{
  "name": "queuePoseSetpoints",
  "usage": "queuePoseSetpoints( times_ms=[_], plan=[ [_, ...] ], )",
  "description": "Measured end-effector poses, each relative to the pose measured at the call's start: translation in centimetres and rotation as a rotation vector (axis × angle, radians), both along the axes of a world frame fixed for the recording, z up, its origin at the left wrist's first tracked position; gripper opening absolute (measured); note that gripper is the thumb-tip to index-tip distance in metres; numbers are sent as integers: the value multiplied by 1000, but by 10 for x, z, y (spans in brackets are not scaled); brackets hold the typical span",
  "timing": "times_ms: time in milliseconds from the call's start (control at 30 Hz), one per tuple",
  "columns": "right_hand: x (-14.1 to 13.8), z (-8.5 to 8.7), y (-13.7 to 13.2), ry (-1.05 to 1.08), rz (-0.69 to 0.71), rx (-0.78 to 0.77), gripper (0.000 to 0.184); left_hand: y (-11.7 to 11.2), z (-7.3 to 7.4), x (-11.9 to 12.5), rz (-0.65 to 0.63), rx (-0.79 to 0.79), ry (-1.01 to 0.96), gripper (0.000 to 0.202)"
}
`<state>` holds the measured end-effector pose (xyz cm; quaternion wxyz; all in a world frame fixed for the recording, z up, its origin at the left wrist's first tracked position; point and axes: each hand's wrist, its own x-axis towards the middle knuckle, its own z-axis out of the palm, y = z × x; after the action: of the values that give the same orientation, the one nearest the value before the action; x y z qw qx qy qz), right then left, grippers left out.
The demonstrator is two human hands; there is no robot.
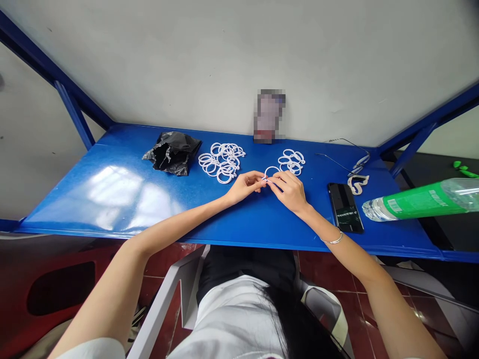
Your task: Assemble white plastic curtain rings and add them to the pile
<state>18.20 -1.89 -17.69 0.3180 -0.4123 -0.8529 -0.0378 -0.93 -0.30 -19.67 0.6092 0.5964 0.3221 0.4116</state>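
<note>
Both hands meet over the middle of the blue table, pinching one white plastic ring between them. My left hand grips the small end piece of the ring with thumb and fingertips. From the other side my right hand pinches the same spot, and its fingers partly cover the ring. Beyond my left hand lies a larger heap of white rings. A smaller group of white rings rests just past my right hand. What the fingertips do at the joint is too small to tell.
A crumpled black plastic bag lies at left. On the right are a black phone, eyeglasses, a pale curved object and a green-labelled bottle. A blurred upright object leans on the wall.
</note>
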Motion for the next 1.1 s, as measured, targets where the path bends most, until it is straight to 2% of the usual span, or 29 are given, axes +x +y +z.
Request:
queuePoseSetpoints(
  times_ms=[67, 167, 233, 333, 500, 667, 867, 1100],
  plan=[
    [0, 0, 0, -16, 23, -11, 26, -1, 0, -1, 112, 150, 120, 45],
    [-1, -2, 0, 10, 63, -32, 25, 0, -1, -4, 263, 468, 313, 34],
    [-1, -3, -1, 29, 89, -37, 23, 1, -2, -7, 319, 648, 393, 28],
    [-1, -3, -2, 55, 95, -52, 24, 3, -5, -9, 356, 785, 456, 25],
    [-1, 2, -4, 103, 30, -91, 37, 5, -6, -10, 358, 881, 520, 23],
    [0, 1, -2, 97, 52, -135, 45, 5, -7, -9, 338, 964, 568, 22],
    [0, -3, 1, 101, 29, -191, 48, 6, -6, -10, 335, 966, 590, 21],
    [1, -2, 2, 119, 22, -157, 42, 2, -1, -10, 300, 891, 596, 19]
  ],
)
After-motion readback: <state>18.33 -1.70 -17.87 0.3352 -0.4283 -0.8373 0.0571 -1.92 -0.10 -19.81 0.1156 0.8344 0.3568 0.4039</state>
